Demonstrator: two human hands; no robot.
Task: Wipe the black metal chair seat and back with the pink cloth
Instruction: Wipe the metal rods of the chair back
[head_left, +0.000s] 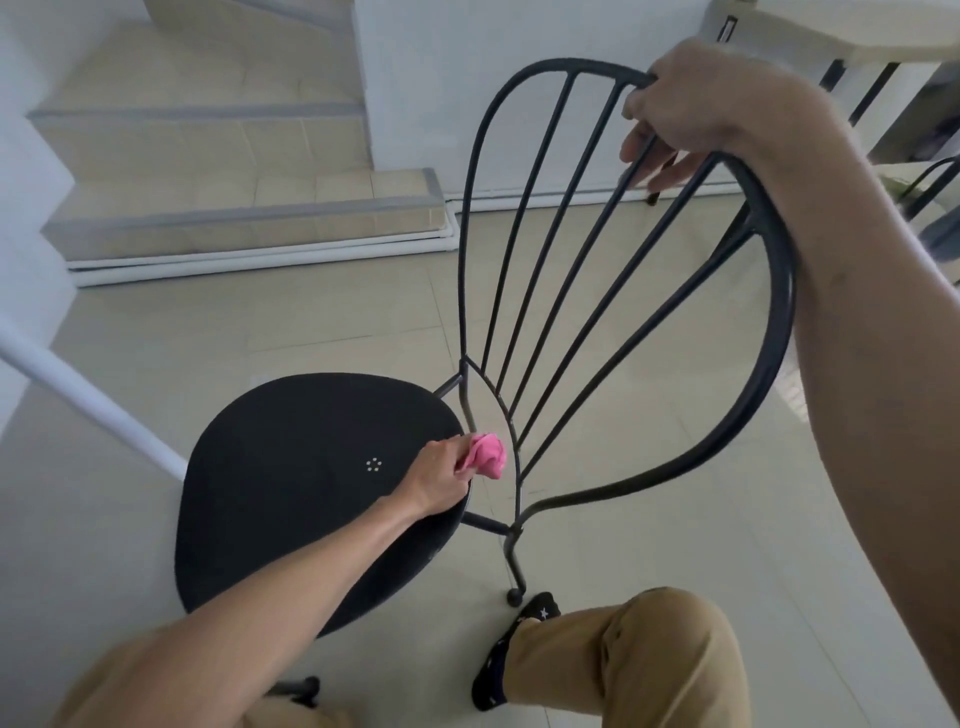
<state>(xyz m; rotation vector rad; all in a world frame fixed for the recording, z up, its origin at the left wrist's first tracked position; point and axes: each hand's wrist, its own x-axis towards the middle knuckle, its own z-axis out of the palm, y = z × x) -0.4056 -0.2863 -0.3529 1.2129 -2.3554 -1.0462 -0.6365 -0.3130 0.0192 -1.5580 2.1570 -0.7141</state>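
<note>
I stand over the black metal chair (519, 332), which fills the middle of my view. Its round black seat (291, 499) lies at about 7 o'clock from centre, with a tiny ring of pale dots near its middle. The chair back (524, 249), a hoop of thin rods fanning upward, rises toward 1 o'clock.

My left hand (441, 480) reaches across the seat to its rear edge, at about 3 o'clock on the seat. Its grip is closed on the pink cloth (488, 454), bunched into a wad that sticks out past my fingers and sits just beside the lowest rods of the back, where they gather toward the seat.

My right hand (696, 109) is up at 1 o'clock, its grip closed around the top rail of the back, fingers curled over the hoop and one rod.

Below, at 5 o'clock, my knee in tan trousers (649, 660) and a foot in a black sock (506, 660) rest near a chair leg on the pale tiled floor (649, 519). Tiled steps (218, 171) climb at 10 o'clock.
</note>
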